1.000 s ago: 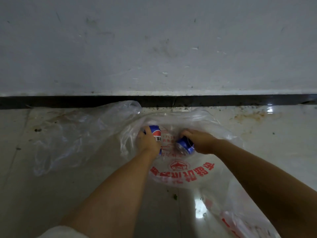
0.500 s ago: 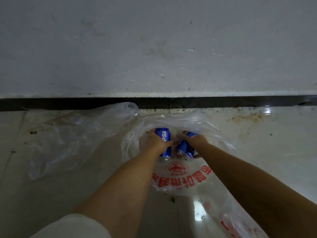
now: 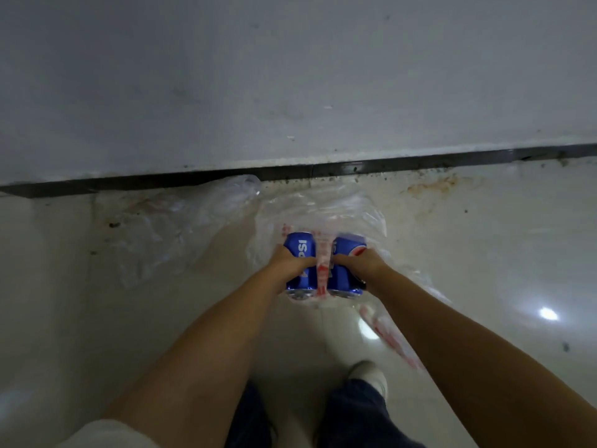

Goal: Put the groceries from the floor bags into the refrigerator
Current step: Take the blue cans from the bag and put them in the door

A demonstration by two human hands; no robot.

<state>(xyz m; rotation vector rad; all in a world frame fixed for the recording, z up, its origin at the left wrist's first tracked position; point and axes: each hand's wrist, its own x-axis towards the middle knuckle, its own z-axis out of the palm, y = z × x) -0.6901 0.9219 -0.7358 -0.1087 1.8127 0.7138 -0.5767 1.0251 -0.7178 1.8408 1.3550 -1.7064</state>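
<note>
Two blue Pepsi cans are held side by side above the floor, tops facing me. My left hand (image 3: 288,262) grips the left can (image 3: 300,253) around its middle. My right hand (image 3: 361,265) grips the right can (image 3: 347,250) the same way. Below and behind them lies a clear plastic bag with red print (image 3: 326,211), slumped open on the pale tiled floor. A strip of its red-printed plastic shows between the two cans. No refrigerator is in view.
A second clear plastic bag (image 3: 168,227) lies crumpled to the left against the wall's dark baseboard (image 3: 420,161). Another red-printed piece of plastic (image 3: 391,334) trails to the lower right. My feet (image 3: 368,373) stand just under the cans. A grey wall fills the upper view.
Both hands have lifted a can each out of the red-printed bag and drawn them toward me; the view has risen as I stand up.
</note>
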